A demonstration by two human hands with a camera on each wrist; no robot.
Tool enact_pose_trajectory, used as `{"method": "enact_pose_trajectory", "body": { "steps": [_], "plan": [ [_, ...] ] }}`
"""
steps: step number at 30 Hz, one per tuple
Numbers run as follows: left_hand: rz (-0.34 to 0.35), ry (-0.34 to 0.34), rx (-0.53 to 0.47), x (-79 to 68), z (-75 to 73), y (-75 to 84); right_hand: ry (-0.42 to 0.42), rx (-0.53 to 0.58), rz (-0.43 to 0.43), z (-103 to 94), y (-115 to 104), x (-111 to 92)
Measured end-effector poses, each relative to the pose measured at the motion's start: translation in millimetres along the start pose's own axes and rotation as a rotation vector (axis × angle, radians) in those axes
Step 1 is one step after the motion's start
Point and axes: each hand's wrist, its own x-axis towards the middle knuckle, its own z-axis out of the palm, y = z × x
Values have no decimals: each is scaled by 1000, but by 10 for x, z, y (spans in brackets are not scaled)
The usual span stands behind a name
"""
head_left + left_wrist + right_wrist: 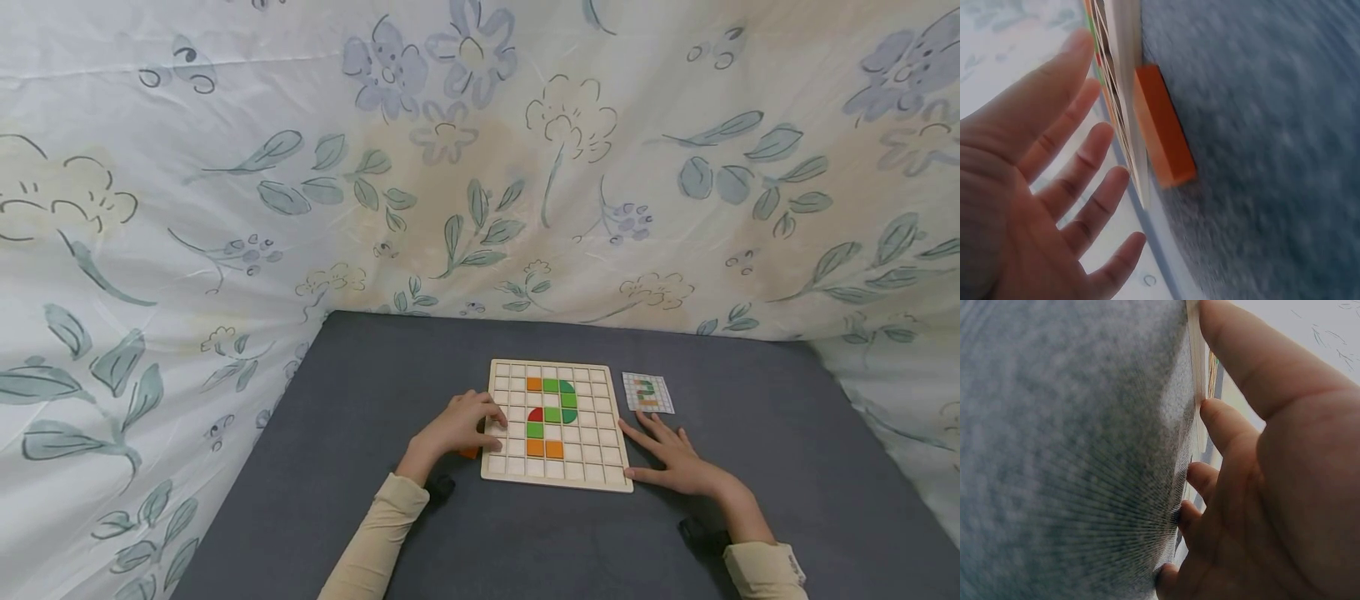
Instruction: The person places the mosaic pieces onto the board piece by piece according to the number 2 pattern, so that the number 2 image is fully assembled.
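A pale wooden grid board lies on the dark table. Orange, green and red tiles, among them a green tile, sit in its cells in a shape like a 2. My left hand is over the board's left edge, fingers loosely bent with nothing in them. Beside that edge an orange block lies on the table, mostly hidden by the hand in the head view. My right hand rests with spread fingers at the right side, thumb and index fingertips at the board's edge.
A small printed card showing a similar coloured grid pattern lies right of the board, just beyond my right fingertips. Flowered cloth hangs behind and along the sides of the dark table.
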Motion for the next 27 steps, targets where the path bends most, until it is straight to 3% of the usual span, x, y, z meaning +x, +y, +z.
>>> {"method": "enact_pose_trajectory", "body": {
  "steps": [27],
  "plan": [
    [-67, -44, -68, -223, -146, -290, 7, -13, -2, 13, 11, 4]
  ]
}}
